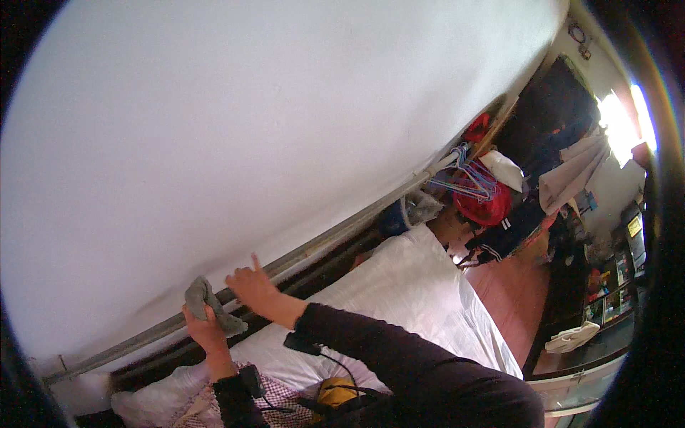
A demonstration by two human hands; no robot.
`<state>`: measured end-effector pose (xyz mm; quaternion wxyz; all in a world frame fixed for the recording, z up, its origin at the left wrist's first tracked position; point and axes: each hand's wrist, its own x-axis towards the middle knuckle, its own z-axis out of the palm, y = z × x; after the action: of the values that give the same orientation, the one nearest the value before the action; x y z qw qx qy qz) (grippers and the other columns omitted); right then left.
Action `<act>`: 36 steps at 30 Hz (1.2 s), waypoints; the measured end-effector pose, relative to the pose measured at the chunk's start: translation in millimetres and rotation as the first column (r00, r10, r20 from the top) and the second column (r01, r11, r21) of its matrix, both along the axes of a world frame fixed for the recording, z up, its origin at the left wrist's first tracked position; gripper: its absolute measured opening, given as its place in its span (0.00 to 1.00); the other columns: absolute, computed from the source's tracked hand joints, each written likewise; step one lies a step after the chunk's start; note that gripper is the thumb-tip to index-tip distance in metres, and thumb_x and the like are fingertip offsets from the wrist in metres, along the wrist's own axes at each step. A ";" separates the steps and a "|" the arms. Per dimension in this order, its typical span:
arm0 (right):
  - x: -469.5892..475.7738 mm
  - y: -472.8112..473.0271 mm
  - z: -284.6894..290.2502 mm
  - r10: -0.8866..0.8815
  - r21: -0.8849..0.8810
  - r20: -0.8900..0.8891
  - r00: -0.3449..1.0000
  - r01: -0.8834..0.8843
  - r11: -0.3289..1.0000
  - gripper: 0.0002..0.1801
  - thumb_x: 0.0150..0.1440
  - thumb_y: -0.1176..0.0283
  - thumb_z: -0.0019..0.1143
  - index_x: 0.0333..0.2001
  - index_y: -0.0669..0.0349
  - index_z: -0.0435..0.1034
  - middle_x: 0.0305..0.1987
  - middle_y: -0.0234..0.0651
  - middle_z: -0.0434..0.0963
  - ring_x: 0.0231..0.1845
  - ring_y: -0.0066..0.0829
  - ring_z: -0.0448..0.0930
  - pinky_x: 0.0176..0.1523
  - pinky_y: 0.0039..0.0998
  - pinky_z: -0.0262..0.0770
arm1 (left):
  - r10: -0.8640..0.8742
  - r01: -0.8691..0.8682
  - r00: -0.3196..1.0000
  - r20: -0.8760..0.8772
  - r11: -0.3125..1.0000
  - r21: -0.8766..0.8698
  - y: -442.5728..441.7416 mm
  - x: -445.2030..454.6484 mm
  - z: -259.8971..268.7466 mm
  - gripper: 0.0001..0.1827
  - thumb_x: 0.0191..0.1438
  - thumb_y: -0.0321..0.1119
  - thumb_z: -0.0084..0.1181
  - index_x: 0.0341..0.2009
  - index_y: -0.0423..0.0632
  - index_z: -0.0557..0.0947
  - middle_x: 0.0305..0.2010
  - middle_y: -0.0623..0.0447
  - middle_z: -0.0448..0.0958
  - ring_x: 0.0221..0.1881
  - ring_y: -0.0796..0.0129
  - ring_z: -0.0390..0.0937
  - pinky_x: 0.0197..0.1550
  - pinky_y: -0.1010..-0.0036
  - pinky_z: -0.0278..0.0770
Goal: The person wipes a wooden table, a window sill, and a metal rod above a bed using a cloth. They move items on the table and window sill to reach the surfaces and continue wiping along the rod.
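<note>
My left hand (205,334) grips a grey cloth (199,294), which is folded over a long grey rail (342,232) running along the white wall. One end of the cloth hangs on the near side of the rail. Just to the right, my right hand (258,291) is over the same rail with one finger raised and apart from the others. Nothing shows in it; whether it touches the rail cannot be told. Both wrists wear dark straps, with a small black box (302,342) at the right one and another (251,380) at the left.
Below the rail lies a surface under a white sheet (396,283). Several wire hangers (473,182) hang at the rail's far end, near a red round object (489,206). Reddish flooring (511,299) and a dark cabinet (583,342) with a pale cloth item (571,338) are at the right.
</note>
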<state>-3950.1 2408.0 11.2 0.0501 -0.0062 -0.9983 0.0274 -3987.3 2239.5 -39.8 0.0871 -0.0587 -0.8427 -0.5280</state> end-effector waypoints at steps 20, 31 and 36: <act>148.7 366.2 -32.6 -0.385 0.246 -0.229 0.894 0.436 0.865 0.31 0.44 0.63 0.67 0.53 0.49 0.63 0.62 0.37 0.63 0.68 0.48 0.57 0.63 0.64 0.48 | 0.249 -0.274 0.960 -0.130 0.930 -0.243 31.5 12.1 21.5 0.25 0.57 0.40 0.51 0.56 0.39 0.70 0.53 0.38 0.73 0.54 0.46 0.70 0.56 0.61 0.66; 140.7 378.3 -34.1 -0.304 0.083 -0.308 0.901 0.344 0.935 0.22 0.49 0.65 0.59 0.49 0.53 0.65 0.51 0.46 0.69 0.65 0.54 0.60 0.63 0.64 0.48 | -0.150 0.194 0.979 0.140 0.903 -0.383 343.7 112.5 52.4 0.25 0.56 0.45 0.54 0.50 0.38 0.74 0.46 0.37 0.76 0.45 0.42 0.74 0.48 0.56 0.72; 140.6 389.2 -37.3 -0.224 -0.098 -0.322 0.920 0.203 0.974 0.11 0.53 0.73 0.50 0.42 0.57 0.68 0.47 0.47 0.70 0.63 0.56 0.61 0.64 0.65 0.46 | 0.024 0.012 0.998 0.053 0.803 -0.596 344.7 98.7 3.6 0.30 0.56 0.51 0.52 0.53 0.38 0.72 0.46 0.34 0.75 0.48 0.41 0.73 0.49 0.54 0.71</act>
<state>-3809.5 2797.2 -26.0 0.2194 -0.1119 -0.9677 0.0538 -3888.6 2584.2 -36.2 0.0416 -0.0649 -0.9681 -0.2382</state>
